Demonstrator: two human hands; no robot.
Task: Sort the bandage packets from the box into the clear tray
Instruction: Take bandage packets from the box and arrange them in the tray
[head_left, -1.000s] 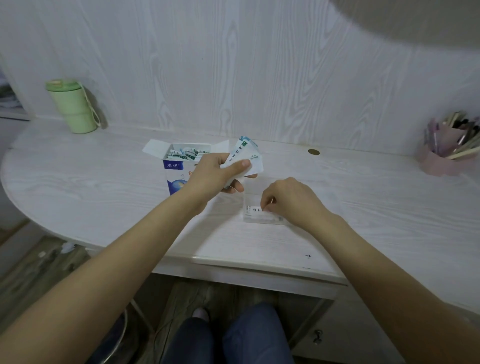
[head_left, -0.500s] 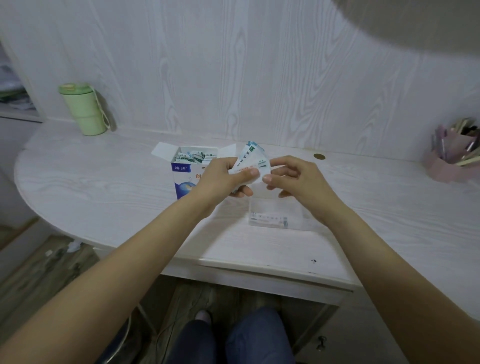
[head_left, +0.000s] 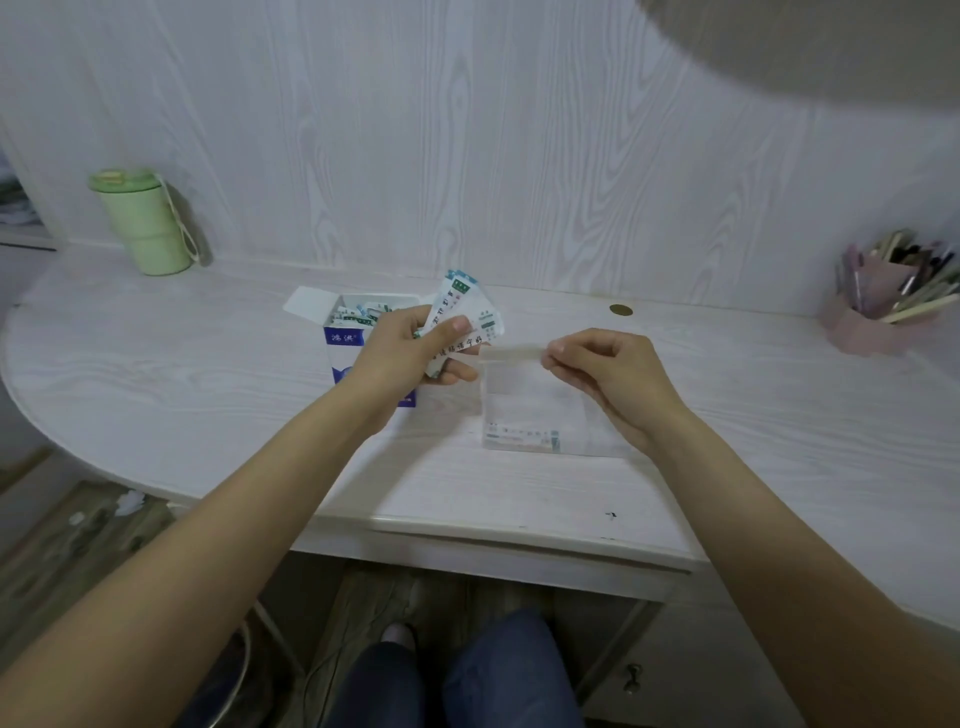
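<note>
Bandage packets held over white wood-grain tabletop (head_left: 156, 364).

Clear plastic tray (head_left: 535, 410) hard to make out, one packet inside at near wall. Left hand (head_left: 410, 353) grasping fanned white paper bandage packets (head_left: 462, 322), partly hiding open blue-and-white cardboard box (head_left: 345, 338). Right hand (head_left: 613, 374) pinching single blurred packet (head_left: 511, 353) above tray.

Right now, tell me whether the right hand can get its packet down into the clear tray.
Probably yes. The right hand pinches a single packet just above the clear tray, whose top looks open; only one packet lies inside, and the left hand stays off to the side.
</note>
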